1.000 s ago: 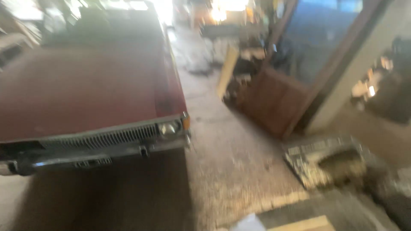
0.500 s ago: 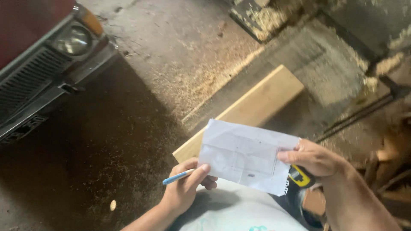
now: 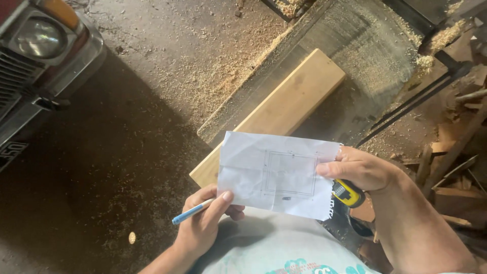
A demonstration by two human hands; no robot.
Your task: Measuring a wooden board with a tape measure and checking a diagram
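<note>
My left hand [image 3: 205, 226] is closed on the lower left corner of the paper [image 3: 276, 175], thumb on top, fingers curled under. A blue pen [image 3: 192, 211] is tucked between those fingers, tip pointing left and away from the sheet. My right hand [image 3: 357, 170] pinches the paper's right edge, thumb flat on its face, and the same hand has a yellow and black tape measure [image 3: 347, 194] gripped beneath the sheet, partly hidden by it.

Paper: white, creased, torn along its lower right edge, held roughly level over my lap. A pencilled rectangle with small marks sits on its right half; the marks are too small to make out.

Beyond the paper, a pale plank [image 3: 279, 109] lies diagonally on a sawdust-covered bench [image 3: 365, 61], its near end hidden behind the sheet. Right of my right hand, wood scraps [image 3: 451, 162] are piled. Left, the floor [image 3: 152, 101] is strewn with sawdust; a car [image 3: 35, 56] shows headlight and bumper at the upper left.
</note>
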